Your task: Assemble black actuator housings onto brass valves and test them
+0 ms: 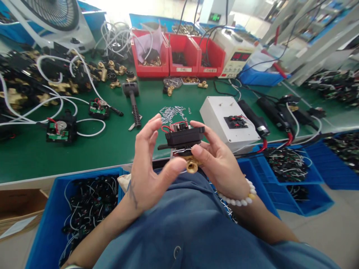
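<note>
My right hand [224, 162] is closed round a valve actuator [183, 138], a black housing with red wires on top and a brass valve body [192, 166] below. Its thumb presses at the joint between housing and brass, where a thin silver wire clip [179, 151] shows. On the other side, my left hand [148, 164] has its fingers apart. The left thumb tip is close to the brass port; whether it touches cannot be made out. Beyond the hands lies a pile of silver wire clips [171, 114] on the green bench [117, 149].
A rubber mallet [133, 101] and actuator boards [60, 130] lie to the left. Right of the hands are a grey switch box [228, 117] and black electric screwdrivers [254, 117]. Red bins [183, 69] and a power supply [235, 54] stand behind. Blue crates [50, 209] hold wired parts.
</note>
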`<state>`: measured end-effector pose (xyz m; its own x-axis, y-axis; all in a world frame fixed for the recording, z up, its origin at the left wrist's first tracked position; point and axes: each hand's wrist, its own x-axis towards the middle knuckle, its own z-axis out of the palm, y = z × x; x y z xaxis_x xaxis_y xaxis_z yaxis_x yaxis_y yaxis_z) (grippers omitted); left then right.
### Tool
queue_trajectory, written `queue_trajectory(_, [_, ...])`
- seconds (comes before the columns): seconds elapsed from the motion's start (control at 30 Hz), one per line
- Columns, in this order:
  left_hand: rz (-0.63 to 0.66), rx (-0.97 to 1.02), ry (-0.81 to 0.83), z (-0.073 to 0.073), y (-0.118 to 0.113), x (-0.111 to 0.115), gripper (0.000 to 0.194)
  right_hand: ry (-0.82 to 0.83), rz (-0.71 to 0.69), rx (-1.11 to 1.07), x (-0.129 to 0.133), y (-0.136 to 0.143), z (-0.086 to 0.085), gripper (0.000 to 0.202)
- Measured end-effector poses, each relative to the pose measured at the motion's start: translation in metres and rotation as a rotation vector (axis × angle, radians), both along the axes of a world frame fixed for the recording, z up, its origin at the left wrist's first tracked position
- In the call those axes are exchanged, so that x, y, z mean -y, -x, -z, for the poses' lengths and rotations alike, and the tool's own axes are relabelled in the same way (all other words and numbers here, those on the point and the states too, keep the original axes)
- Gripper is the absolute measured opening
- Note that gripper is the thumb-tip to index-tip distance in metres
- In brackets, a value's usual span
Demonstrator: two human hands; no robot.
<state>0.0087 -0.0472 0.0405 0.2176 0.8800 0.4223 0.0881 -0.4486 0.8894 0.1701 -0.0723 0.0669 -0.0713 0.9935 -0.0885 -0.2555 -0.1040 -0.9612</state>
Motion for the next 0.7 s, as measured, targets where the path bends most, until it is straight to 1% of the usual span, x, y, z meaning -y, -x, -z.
queue_trajectory(0.07, [0.188,0.269,0.42,0.003,-0.004,-0.004,0.057,-0.027,-0.041,0.05,-0.001,-0.003,-0.001,0.07])
queue_trajectory(0.1, [0.272,0.378,0.597,0.005,-0.007,-0.006,0.058,-0.036,-0.102,0.105,-0.003,-0.008,-0.004,0.07])
queue_trajectory(0.13, [0.333,0.431,0.719,0.006,-0.009,-0.008,0.061,-0.043,-0.186,0.187,-0.007,-0.014,-0.008,0.07])
queue_trajectory(0.17, [0.356,0.465,0.787,0.007,-0.012,-0.009,0.063,-0.051,-0.272,0.296,-0.012,-0.023,-0.014,0.068])
queue_trajectory(0.2, [0.347,0.489,0.819,0.008,-0.014,-0.009,0.064,-0.068,-0.339,0.426,-0.02,-0.034,-0.02,0.063])
queue_trajectory(0.23, [0.325,0.509,0.83,0.009,-0.016,-0.009,0.064,-0.101,-0.352,0.573,-0.031,-0.047,-0.026,0.054])
queue_trajectory(0.27, [0.31,0.523,0.839,0.01,-0.017,-0.008,0.064,-0.15,-0.285,0.731,-0.044,-0.062,-0.031,0.043])
queue_trajectory(0.3, [0.306,0.534,0.851,0.009,-0.018,-0.007,0.063,-0.222,-0.139,0.883,-0.059,-0.078,-0.034,0.032])
queue_trajectory(0.37, [0.298,0.549,0.865,0.008,-0.017,-0.005,0.062,-0.373,0.226,1.133,-0.094,-0.114,-0.033,0.02])
queue_trajectory(0.4, [0.299,0.551,0.865,0.006,-0.017,-0.004,0.062,-0.388,0.347,1.215,-0.112,-0.132,-0.029,0.018])
queue_trajectory(0.43, [0.301,0.551,0.861,0.004,-0.016,-0.003,0.062,-0.366,0.403,1.261,-0.129,-0.148,-0.024,0.016])
queue_trajectory(0.47, [0.3,0.549,0.855,0.001,-0.014,-0.001,0.062,-0.32,0.395,1.274,-0.144,-0.161,-0.018,0.014])
queue_trajectory(0.53, [0.289,0.546,0.847,-0.004,-0.012,0.002,0.062,-0.208,0.298,1.22,-0.165,-0.18,-0.006,0.016])
queue_trajectory(0.57, [0.284,0.549,0.848,-0.006,-0.011,0.004,0.062,-0.158,0.242,1.173,-0.172,-0.185,0.0,0.016])
queue_trajectory(0.63, [0.279,0.56,0.853,-0.011,-0.009,0.008,0.058,-0.1,0.165,1.085,-0.177,-0.189,0.007,0.016])
queue_trajectory(0.7, [0.278,0.564,0.848,-0.014,-0.008,0.011,0.054,-0.087,0.131,1.038,-0.176,-0.19,0.01,0.018])
